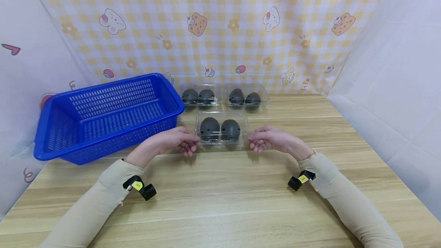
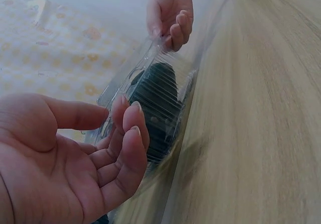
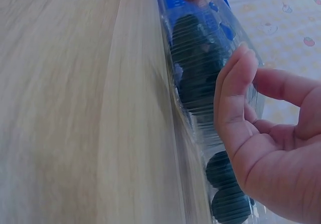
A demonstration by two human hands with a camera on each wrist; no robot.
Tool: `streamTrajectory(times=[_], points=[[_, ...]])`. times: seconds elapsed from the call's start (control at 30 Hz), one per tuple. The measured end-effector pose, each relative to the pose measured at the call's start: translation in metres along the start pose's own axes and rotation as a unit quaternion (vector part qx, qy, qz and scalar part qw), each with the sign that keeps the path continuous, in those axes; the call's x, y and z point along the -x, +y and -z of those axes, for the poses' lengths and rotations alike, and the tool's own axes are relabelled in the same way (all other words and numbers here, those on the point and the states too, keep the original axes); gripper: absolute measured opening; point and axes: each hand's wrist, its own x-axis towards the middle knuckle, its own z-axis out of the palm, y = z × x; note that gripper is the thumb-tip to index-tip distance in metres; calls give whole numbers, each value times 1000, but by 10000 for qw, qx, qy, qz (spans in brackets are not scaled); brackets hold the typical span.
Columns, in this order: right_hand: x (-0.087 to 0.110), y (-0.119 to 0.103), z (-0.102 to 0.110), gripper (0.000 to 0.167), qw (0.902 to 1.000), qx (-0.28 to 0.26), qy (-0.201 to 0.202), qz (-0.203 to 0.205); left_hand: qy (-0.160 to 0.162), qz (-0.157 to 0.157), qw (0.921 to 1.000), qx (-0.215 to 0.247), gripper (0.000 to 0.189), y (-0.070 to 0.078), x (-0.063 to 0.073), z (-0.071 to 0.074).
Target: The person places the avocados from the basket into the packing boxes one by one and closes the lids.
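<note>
A clear plastic clamshell box with two dark, avocado-like fruits inside stands between the hands. My left hand pinches the rim at its left end between thumb and fingers. At the opposite end, my right hand pinches the rim in the same way. The left wrist view shows the ribbed side of the box beyond the left fingers. In the right wrist view, the dark fruit shows through the ribbed plastic. Whether the box touches the table cannot be told.
Behind it, two similar clear boxes stand side by side, a left box and a right box, each with two dark fruits. A blue perforated basket sits at the left on the wooden table. A patterned curtain hangs at the back.
</note>
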Motion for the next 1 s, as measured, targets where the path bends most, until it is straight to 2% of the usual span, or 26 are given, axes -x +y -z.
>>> streamTrajectory(times=[0.5, 1.0], points=[[1, -1, -6, 25, 9997, -31, 222, 19, 116, 2, 9999, 105, 27, 1, 1, -2], [1, -1, -5, 21, 9999, -16, 169, 29, 141, -87, 9998, 70, 25, -1, 0, -3]])
